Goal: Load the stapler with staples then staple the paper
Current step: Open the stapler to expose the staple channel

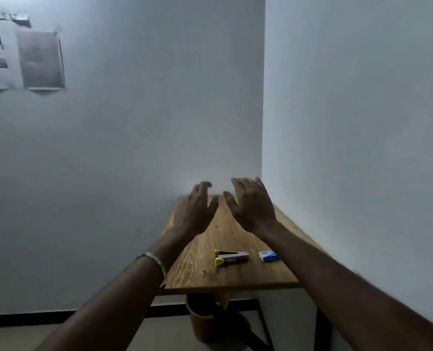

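Both hands hover empty, fingers spread: left hand point(194, 211), right hand point(252, 206). The yellow-and-silver metal stapler point(231, 257) lies below them on the wooden table point(197, 269), small blue-and-white staple box point(268, 256) under the right wrist. Best drop straight down, steadying the stapler before opening it.

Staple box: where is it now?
Head view: the staple box lies near the wooden table's right edge, just right of the stapler, untouched by either hand.

A wooden table point(200, 264) in the corner carries a stapler point(231, 257) and, nearby, a staple box point(268, 256).
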### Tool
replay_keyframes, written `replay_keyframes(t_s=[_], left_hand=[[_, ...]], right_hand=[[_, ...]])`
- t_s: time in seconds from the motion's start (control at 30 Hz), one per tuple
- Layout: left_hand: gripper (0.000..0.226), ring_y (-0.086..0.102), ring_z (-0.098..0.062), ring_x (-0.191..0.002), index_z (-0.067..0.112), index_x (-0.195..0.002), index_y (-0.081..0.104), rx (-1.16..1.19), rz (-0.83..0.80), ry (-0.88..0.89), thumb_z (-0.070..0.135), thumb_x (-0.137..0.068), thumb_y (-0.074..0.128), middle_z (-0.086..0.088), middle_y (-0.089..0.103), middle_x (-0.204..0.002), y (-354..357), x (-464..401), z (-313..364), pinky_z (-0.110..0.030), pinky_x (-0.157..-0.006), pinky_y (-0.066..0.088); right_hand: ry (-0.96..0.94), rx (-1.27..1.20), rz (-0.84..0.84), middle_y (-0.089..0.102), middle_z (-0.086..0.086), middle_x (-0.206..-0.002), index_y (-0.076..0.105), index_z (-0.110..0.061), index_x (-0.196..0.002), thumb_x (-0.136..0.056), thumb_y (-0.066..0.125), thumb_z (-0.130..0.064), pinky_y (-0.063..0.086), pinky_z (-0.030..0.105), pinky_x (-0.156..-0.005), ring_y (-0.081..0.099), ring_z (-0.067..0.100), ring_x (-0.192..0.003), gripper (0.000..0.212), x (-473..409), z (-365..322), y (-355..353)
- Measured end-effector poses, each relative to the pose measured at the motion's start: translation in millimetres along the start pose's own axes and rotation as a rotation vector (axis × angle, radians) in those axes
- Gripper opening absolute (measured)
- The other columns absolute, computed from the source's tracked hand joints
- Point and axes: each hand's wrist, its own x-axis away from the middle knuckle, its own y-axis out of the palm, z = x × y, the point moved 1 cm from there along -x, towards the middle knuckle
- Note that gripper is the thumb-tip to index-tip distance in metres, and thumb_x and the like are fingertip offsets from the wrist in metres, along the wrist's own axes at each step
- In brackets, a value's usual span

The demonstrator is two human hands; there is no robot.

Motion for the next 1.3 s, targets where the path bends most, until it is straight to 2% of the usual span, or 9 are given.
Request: replay_keyframes(t_s=[0.1, 0.2, 0.4, 0.53, 0.8, 0.9, 1.0, 1.13, 1.3], left_hand=[[0.034, 0.063, -0.017, -0.084, 0.020, -0.122, 0.052, 0.048, -0.128, -0.063, 0.045, -0.099, 0.046, -0.006, 0.068, -0.115, 10.5, 28.9, 1.9, -0.034, -0.068, 0.053], [0.030, 0.058, -0.013, -0.083, 0.023, -0.112, 0.055, 0.030, -0.266, -0.140, 0.048, -0.098, 0.048, -0.002, 0.067, -0.108, 31.0, 59.5, -1.8, -0.029, -0.066, 0.049], [0.050, 0.055, -0.012, -0.094, 0.021, -0.114, 0.060, -0.023, -0.395, -0.304, 0.064, -0.092, 0.047, 0.000, 0.062, -0.118, 59.2, 86.5, -17.5, -0.029, -0.072, 0.043], [0.053, 0.059, -0.012, -0.092, 0.023, -0.103, 0.066, -0.012, -0.438, -0.333, 0.071, -0.086, 0.048, 0.003, 0.063, -0.106, 66.1, 91.2, -23.0, -0.031, -0.074, 0.051], [0.025, 0.061, -0.003, -0.077, 0.030, -0.091, 0.067, 0.172, -0.423, -0.296, 0.055, -0.088, 0.063, 0.013, 0.063, -0.087, 68.6, 91.2, -27.2, -0.026, -0.069, 0.053], [0.017, 0.058, 0.000, -0.085, 0.030, -0.097, 0.066, 0.258, -0.412, -0.295, 0.046, -0.089, 0.066, 0.016, 0.061, -0.093, 68.9, 90.8, -32.0, -0.022, -0.072, 0.050], [0.013, 0.061, -0.001, -0.091, 0.026, -0.101, 0.064, 0.361, -0.402, -0.300, 0.033, -0.090, 0.068, 0.012, 0.066, -0.099, 69.7, 89.6, -35.5, -0.026, -0.081, 0.056], [0.009, 0.064, 0.001, -0.090, 0.021, -0.100, 0.066, 0.483, -0.342, -0.324, 0.021, -0.091, 0.070, 0.010, 0.068, -0.097, 68.5, 86.2, -41.8, -0.017, -0.077, 0.053], [0.010, 0.072, -0.009, -0.087, 0.018, -0.104, 0.065, 0.815, -0.326, -0.500, 0.019, -0.094, 0.065, -0.001, 0.073, -0.100, 66.6, 78.8, -46.2, -0.025, -0.075, 0.059]], right_hand=[[0.007, -0.061, -0.025, 0.073, 0.009, -0.111, 0.066, -0.011, -0.118, -0.097, 0.046, -0.037, 0.050, 0.038, -0.088, 0.068, 0.027, -0.099, 0.039, 25.2, -2.4, 3.5], [0.069, -0.094, -0.157, 0.074, 0.005, -0.099, 0.071, -0.015, -0.104, -0.096, 0.048, -0.032, 0.046, 0.031, -0.076, 0.068, 0.024, -0.086, 0.030, 52.1, -2.0, 16.3], [0.113, -0.166, -0.444, 0.066, 0.005, -0.114, 0.070, -0.015, -0.113, -0.100, 0.044, -0.030, 0.046, 0.034, -0.086, 0.059, 0.022, -0.104, 0.032, 84.9, 11.7, 51.9], [0.117, -0.161, -0.553, 0.066, 0.006, -0.109, 0.069, -0.015, -0.105, -0.102, 0.041, -0.032, 0.044, 0.037, -0.083, 0.058, 0.023, -0.101, 0.033, 95.3, 16.1, 66.7], [0.201, -0.340, -0.571, 0.062, 0.001, -0.113, 0.065, -0.018, -0.110, -0.099, 0.052, -0.030, 0.044, 0.034, -0.089, 0.055, 0.018, -0.105, 0.021, 92.8, 19.9, 71.3], [0.228, -0.402, -0.561, 0.064, -0.001, -0.109, 0.063, -0.020, -0.108, -0.097, 0.057, -0.032, 0.045, 0.029, -0.084, 0.055, 0.014, -0.100, 0.017, 93.3, 19.8, 72.1], [0.261, -0.507, -0.552, 0.064, -0.003, -0.103, 0.062, -0.020, -0.109, -0.093, 0.064, -0.029, 0.048, 0.026, -0.079, 0.058, 0.010, -0.094, 0.019, 92.8, 19.3, 71.3], [0.280, -0.595, -0.569, 0.069, -0.007, -0.106, 0.067, -0.023, -0.119, -0.092, 0.066, -0.028, 0.052, 0.032, -0.090, 0.063, 0.007, -0.098, 0.028, 86.1, 14.1, 72.8], [0.444, -0.790, -0.512, 0.074, -0.009, -0.097, 0.073, -0.025, -0.104, -0.090, 0.070, -0.031, 0.057, 0.032, -0.087, 0.068, 0.003, -0.093, 0.016, 79.1, 12.6, 80.6]])
